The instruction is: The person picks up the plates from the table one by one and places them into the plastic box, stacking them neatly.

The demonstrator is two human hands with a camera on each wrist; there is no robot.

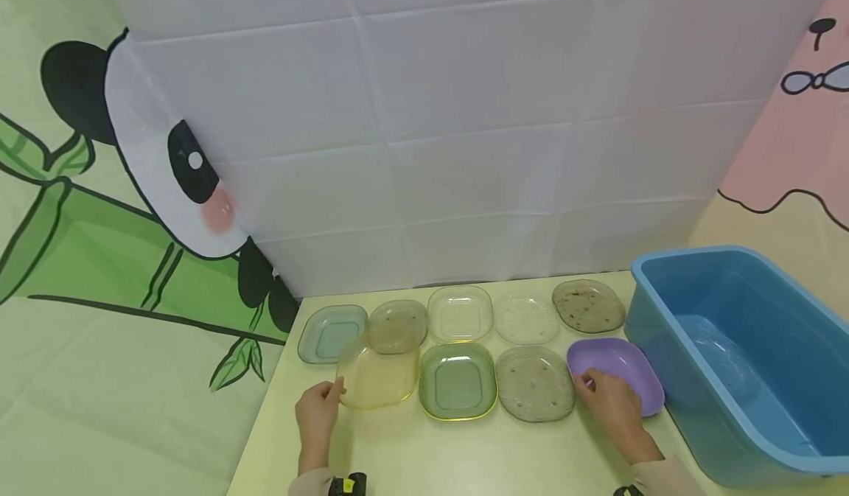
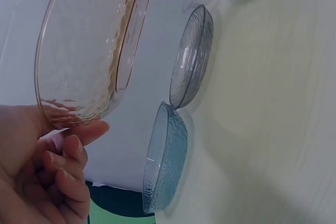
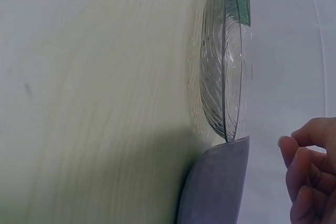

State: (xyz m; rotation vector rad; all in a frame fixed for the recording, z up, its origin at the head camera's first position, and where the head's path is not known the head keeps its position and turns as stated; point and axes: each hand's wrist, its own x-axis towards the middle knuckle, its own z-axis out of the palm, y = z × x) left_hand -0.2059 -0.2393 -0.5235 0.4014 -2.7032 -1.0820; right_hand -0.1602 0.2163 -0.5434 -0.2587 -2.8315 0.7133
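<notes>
The left hand [image 1: 318, 411] pinches the near left edge of a clear amber dish [image 1: 379, 374] between thumb and fingers, and the left wrist view shows the dish raised off the pale table [image 1: 424, 459]. From the head view it sits at the left of the near row, its far edge overlapping a grey dish [image 1: 404, 315] behind it. The right hand [image 1: 612, 406] hangs over the left part of a purple dish [image 1: 623, 363], fingers loosely bent and gripping nothing; the right wrist view shows a gap between its fingertips and the rim. Between the two hands, in the near row, are a green dish [image 1: 458, 382] with a yellow edge and, right of it, a patterned grey-brown dish [image 1: 534, 384]. The far row has a pale blue dish [image 1: 332, 335] at its left end, then the grey one, a clear square dish [image 1: 460, 313], a clear round dish [image 1: 527, 320] and a speckled brown dish [image 1: 589, 306]. A large blue tub [image 1: 690, 407] stands at the right, just beside the purple dish, and a white cloth [image 1: 464, 127] hangs behind the table
</notes>
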